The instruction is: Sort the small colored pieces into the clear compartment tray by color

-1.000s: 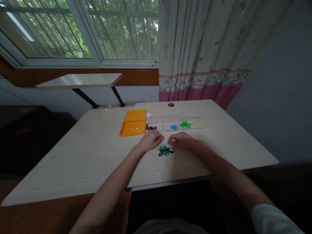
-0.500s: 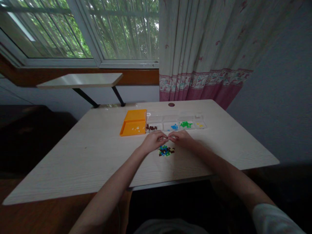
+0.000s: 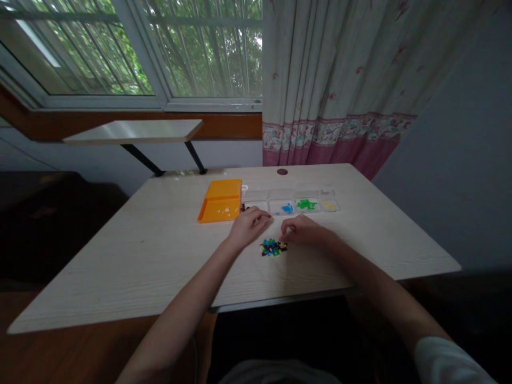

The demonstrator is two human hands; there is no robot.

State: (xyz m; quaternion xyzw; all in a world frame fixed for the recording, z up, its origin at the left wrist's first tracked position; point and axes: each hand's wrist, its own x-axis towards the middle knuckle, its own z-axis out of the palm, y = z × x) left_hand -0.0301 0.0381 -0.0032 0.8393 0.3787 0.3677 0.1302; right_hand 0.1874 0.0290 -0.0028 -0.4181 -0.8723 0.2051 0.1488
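A small pile of mixed blue, green, brown and pale pieces (image 3: 272,247) lies on the table in front of me. My right hand (image 3: 306,230) is at the pile's upper right, its fingers curled and pinched; whatever they hold is too small to make out. Further left and away from me, my left hand (image 3: 248,226) is bent with thumb and forefinger together, a dark speck at their tips. It partly covers the brown pieces (image 3: 245,207) in the clear compartment box (image 3: 282,195). That box also holds blue pieces (image 3: 287,208), green pieces (image 3: 306,204) and yellow pieces (image 3: 328,205).
An open orange case (image 3: 220,191) with several small white pieces stands left of the clear box. A raised shelf (image 3: 136,130) on black legs is at the table's back left. A round dark spot (image 3: 282,172) marks the back edge of the table (image 3: 160,256).
My hands have come apart from where their fingertips met. The right has come down towards the pile, and the left has shifted slightly left and away, over the brown pieces.
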